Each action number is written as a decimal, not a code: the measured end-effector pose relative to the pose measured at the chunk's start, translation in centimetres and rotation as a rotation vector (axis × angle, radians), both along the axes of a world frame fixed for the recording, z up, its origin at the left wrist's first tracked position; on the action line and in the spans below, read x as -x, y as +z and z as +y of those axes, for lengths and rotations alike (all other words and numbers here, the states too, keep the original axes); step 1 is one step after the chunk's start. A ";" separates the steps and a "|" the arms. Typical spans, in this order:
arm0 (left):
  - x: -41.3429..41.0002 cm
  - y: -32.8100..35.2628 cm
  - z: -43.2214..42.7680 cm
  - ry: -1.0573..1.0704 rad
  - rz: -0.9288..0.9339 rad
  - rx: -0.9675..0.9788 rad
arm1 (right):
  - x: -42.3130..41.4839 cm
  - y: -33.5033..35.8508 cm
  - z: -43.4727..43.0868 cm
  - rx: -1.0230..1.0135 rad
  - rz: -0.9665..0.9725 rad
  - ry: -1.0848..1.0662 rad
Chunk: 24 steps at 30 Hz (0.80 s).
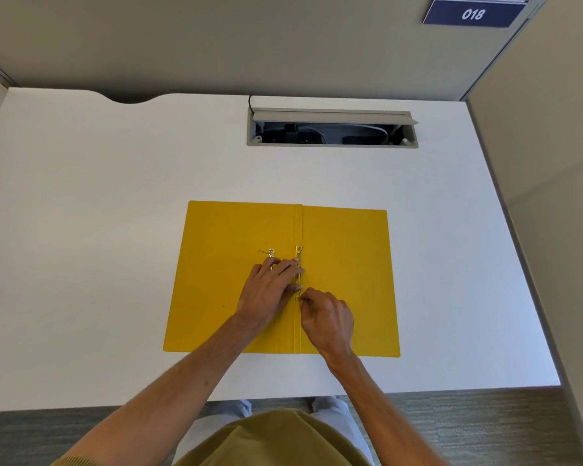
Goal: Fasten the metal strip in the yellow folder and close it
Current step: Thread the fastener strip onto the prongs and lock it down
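The yellow folder (pixel 347 257) lies open and flat on the white desk, spine running away from me. A gold metal strip (pixel 298 255) sits along the spine fold, its far end showing a raised prong. My left hand (pixel 268 292) rests palm down on the left cover, fingertips pressing the middle of the strip. My right hand (pixel 327 317) pinches the strip's near end with thumb and forefinger. A second small metal piece (pixel 270 253) lies loose on the left cover, partly hidden under my left fingers.
The white desk (pixel 115 230) stretches wide on both sides of the folder. An open cable tray (pixel 332 129) is set into the desk at the back. Beige partition walls enclose the desk; a blue sign reading 018 (pixel 473 13) hangs top right.
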State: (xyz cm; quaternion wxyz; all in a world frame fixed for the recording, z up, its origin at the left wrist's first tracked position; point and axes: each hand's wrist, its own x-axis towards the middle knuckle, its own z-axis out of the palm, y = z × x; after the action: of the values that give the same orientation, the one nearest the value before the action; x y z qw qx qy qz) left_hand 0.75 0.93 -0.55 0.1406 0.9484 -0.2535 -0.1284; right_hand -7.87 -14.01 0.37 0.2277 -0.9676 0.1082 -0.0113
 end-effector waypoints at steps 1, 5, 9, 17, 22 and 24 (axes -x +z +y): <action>0.1 0.0 -0.1 0.004 0.000 0.000 | 0.0 0.0 0.0 0.005 0.009 0.005; 0.2 0.0 -0.4 0.015 -0.006 -0.006 | -0.1 0.1 0.3 0.049 0.031 0.009; 0.3 0.1 -0.5 0.021 -0.011 -0.023 | -0.3 0.0 0.5 0.038 0.029 -0.014; 0.1 0.1 -0.3 0.000 -0.047 -0.045 | -0.2 -0.2 1.4 -0.029 0.040 -0.079; -0.1 -0.2 -0.1 -0.023 -0.046 -0.057 | 0.2 -0.2 2.1 -0.023 0.063 -0.059; 0.0 -0.3 -0.1 -0.020 -0.049 -0.041 | 0.5 -0.1 2.0 -0.018 0.046 -0.051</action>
State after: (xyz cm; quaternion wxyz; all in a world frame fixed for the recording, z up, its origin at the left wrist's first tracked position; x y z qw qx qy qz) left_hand 0.76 0.86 -0.82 0.1137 0.9514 -0.2636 -0.1114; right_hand -8.33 -11.99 0.23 0.2337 -0.9625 0.1380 0.0059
